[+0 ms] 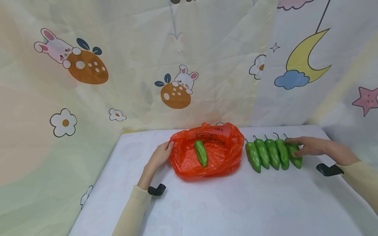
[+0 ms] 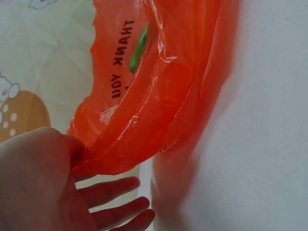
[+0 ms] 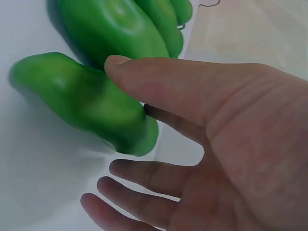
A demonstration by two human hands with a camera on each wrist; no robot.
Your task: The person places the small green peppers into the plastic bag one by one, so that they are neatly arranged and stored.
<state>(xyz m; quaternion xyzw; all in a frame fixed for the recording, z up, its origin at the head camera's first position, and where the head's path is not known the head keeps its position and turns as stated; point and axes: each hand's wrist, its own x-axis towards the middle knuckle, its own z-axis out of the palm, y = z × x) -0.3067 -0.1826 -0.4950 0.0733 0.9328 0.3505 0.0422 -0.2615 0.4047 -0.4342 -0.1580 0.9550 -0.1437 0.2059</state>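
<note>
My left hand (image 1: 160,154) pinches the left rim of a red plastic bag (image 1: 192,173) between thumb and index finger. The other fingers of that hand are spread below the rim in the left wrist view. The bag's mouth faces up and toward me, and one green pepper (image 1: 201,153) lies inside. At the right end of a row of green peppers (image 1: 262,153), my right hand (image 1: 316,148) has thumb and index finger around the last green pepper (image 3: 91,103). That pepper lies on the table; the index fingertip is partly hidden behind it, and the remaining fingers are spread.
The row of peppers lies side by side just right of the bag, stems toward the back. A white table (image 1: 224,206) carries everything. A cloth printed with rabbits and flowers (image 1: 130,65) hangs behind the table's back edge.
</note>
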